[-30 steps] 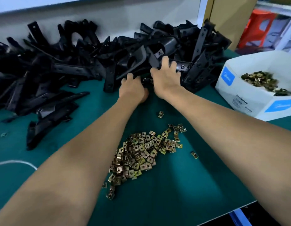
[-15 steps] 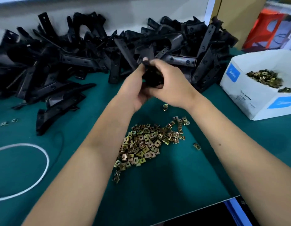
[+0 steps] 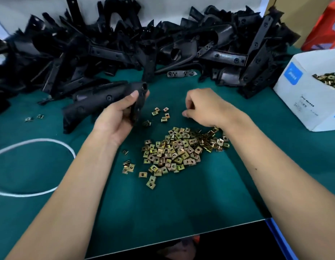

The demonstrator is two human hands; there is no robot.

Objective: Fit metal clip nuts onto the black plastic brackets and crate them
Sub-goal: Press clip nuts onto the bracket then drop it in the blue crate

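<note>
My left hand [image 3: 116,119] grips a black plastic bracket [image 3: 139,98], held upright just above the green table. My right hand [image 3: 206,107] hovers to the right of it with curled fingers, fingertips pointing down near the mat. Nothing shows between those fingers. A heap of brass-coloured clip nuts [image 3: 178,151] lies between my forearms, and a few loose nuts [image 3: 161,113] lie between my hands. A big pile of black brackets [image 3: 163,45] fills the back of the table.
A white box [image 3: 302,94] at the right holds more clip nuts [image 3: 328,81]. A white cord [image 3: 31,143] loops across the left of the mat. The table's front edge [image 3: 181,239] is close, with a blue rim [image 3: 279,239] below it at the right.
Both hands pulled one bracket out of the pile and towards me. The right hand let go of it and dropped towards the nuts; the left hand keeps the bracket.
</note>
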